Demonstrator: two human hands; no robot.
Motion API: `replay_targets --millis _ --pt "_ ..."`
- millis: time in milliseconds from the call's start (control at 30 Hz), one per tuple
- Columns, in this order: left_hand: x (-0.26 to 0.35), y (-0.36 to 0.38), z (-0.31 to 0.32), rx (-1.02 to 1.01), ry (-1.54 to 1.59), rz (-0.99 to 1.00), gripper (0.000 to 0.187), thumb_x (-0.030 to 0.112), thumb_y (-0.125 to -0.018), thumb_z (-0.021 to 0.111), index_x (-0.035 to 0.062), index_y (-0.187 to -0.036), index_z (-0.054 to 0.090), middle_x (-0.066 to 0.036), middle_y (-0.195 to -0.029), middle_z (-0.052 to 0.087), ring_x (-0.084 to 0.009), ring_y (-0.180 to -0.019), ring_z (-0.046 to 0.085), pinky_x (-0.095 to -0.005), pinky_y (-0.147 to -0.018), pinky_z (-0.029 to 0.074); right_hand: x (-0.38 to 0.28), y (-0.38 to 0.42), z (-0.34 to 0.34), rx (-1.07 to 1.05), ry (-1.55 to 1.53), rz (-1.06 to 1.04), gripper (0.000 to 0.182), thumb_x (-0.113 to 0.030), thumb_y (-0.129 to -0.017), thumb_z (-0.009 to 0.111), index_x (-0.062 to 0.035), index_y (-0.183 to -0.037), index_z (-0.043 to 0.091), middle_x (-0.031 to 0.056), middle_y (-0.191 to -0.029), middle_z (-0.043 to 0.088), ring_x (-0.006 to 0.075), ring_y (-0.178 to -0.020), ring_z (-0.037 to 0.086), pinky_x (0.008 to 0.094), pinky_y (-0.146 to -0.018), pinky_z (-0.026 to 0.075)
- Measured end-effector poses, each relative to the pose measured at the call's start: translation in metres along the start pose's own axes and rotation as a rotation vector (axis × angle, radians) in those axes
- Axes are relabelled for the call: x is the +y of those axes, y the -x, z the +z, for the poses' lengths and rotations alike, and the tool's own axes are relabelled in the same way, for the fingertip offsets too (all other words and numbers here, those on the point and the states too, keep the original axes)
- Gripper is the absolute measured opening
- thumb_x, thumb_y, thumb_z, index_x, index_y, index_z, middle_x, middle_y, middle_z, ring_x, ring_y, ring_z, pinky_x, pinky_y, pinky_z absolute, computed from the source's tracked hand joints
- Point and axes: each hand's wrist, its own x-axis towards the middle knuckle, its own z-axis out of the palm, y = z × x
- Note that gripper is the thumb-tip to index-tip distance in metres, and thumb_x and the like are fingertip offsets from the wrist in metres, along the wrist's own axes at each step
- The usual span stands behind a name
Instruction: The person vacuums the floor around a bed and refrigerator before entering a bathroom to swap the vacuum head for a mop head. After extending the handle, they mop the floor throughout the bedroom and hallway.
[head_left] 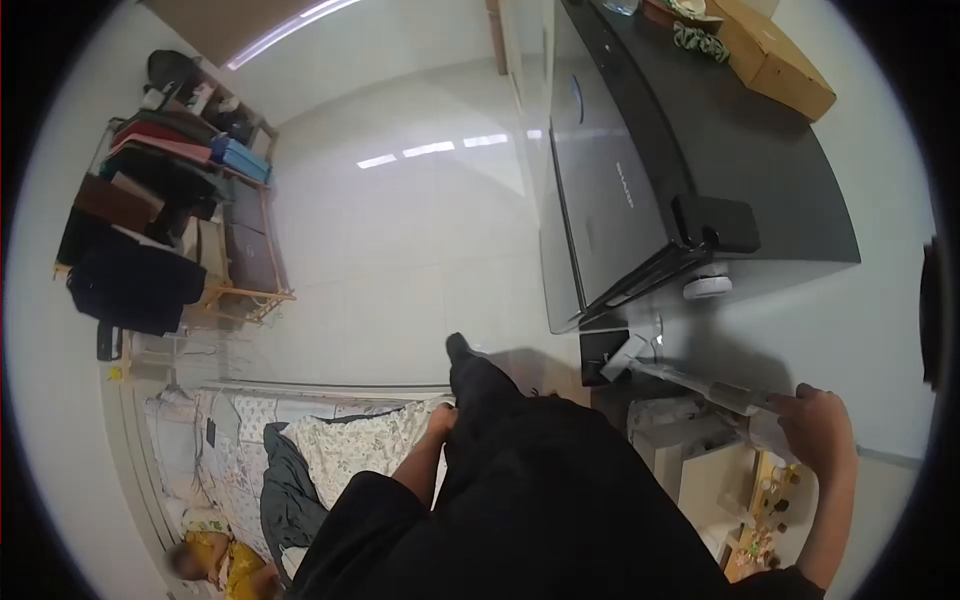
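My right hand (pixel 815 430) is closed around the handle end of a long white and see-through stick tool (pixel 690 380). The tool's flat white head (pixel 626 355) points away to the left, beside a small black box (pixel 600 358) under the fridge's corner. My left hand (pixel 440 424) hangs by my thigh with curled fingers, close against floral bedding (pixel 375 445); anything inside those fingers is hidden. My dark clothing (pixel 560 490) covers the lower middle, with one foot (pixel 458 346) out over the tiles.
A black fridge (pixel 640 150) stands ahead on the right, a cardboard box (pixel 775 60) on top. Clothes fill a wooden rack (pixel 255 300) at left. A person in yellow (pixel 225 560) lies on the bed (pixel 235 430). A shelf with small items (pixel 765 540) sits below my right arm.
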Motion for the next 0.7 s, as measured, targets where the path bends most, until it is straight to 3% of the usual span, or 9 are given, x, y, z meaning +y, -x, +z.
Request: replay_targets --millis 67,100,167,300,400,533,700 --pt "0.014 -0.011 0.021 -0.016 0.054 0.014 0.050 0.032 -0.079 0.052 -0.0059 -0.111 0.063 -0.030 -0.114 0.061 -0.0415 -0.112 0.057 -0.0440 -0.094 0.044 -0.015 0.020 -0.022 0.019 0.034 0.031 0.030 -0.012 -0.073 0.071 -0.0178 -0.103 0.071 0.0136 -0.080 0.062 0.0330 -0.076 0.063 0.0415 -0.070 0.052" --pt "-0.026 0.003 -0.027 -0.024 0.014 -0.016 0.049 0.031 -0.079 0.053 -0.0066 -0.109 0.063 -0.031 -0.109 0.063 -0.0417 -0.108 0.059 -0.0451 -0.091 0.047 -0.052 0.008 -0.027 -0.058 -0.006 0.018 0.030 -0.012 -0.073 0.071 -0.0178 -0.103 0.071 0.0136 -0.080 0.062 0.0330 -0.076 0.063 0.0415 -0.070 0.052" --pt "-0.002 -0.010 -0.036 -0.032 0.058 -0.033 0.047 0.031 -0.078 0.054 -0.0065 -0.105 0.065 -0.032 -0.104 0.064 -0.0414 -0.104 0.062 -0.0454 -0.089 0.048 -0.077 0.002 -0.046 -0.039 -0.012 0.077 0.031 -0.011 -0.074 0.071 -0.0176 -0.103 0.071 0.0125 -0.079 0.062 0.0330 -0.075 0.063 0.0419 -0.068 0.052" --pt "-0.046 -0.075 -0.054 -0.031 0.066 -0.048 0.045 0.031 -0.078 0.055 -0.0065 -0.100 0.067 -0.031 -0.101 0.064 -0.0408 -0.102 0.063 -0.0457 -0.089 0.048 -0.127 -0.010 -0.074 -0.078 -0.114 0.026 0.035 -0.006 -0.070 0.072 -0.0120 -0.105 0.071 0.0130 -0.080 0.064 0.0324 -0.071 0.063 0.0413 -0.067 0.050" --pt "-0.062 -0.113 -0.093 -0.157 -0.039 0.046 0.043 0.032 -0.080 0.055 -0.0052 -0.098 0.068 -0.029 -0.102 0.065 -0.0414 -0.102 0.062 -0.0474 -0.090 0.048 -0.173 -0.026 -0.097 -0.067 -0.208 0.050 0.036 -0.001 -0.067 0.072 -0.0088 -0.102 0.072 0.0155 -0.079 0.063 0.0351 -0.070 0.061 0.0433 -0.065 0.048" --pt "-0.090 -0.158 -0.170 -0.139 -0.089 0.211 0.043 0.033 -0.084 0.052 -0.0056 -0.096 0.067 -0.030 -0.100 0.064 -0.0440 -0.099 0.061 -0.0496 -0.089 0.047 -0.251 -0.047 -0.138 -0.023 -0.285 0.073 0.036 0.004 -0.066 0.069 -0.0056 -0.100 0.071 0.0178 -0.081 0.062 0.0371 -0.068 0.061 0.0437 -0.064 0.048" --pt "-0.126 -0.201 -0.208 -0.181 -0.034 0.135 0.042 0.033 -0.084 0.052 -0.0039 -0.093 0.068 -0.029 -0.098 0.065 -0.0444 -0.096 0.062 -0.0493 -0.088 0.048 -0.337 -0.074 -0.182 -0.090 -0.299 0.152 0.036 0.006 -0.065 0.066 -0.0027 -0.100 0.070 0.0195 -0.080 0.060 0.0382 -0.070 0.061 0.0426 -0.064 0.047"
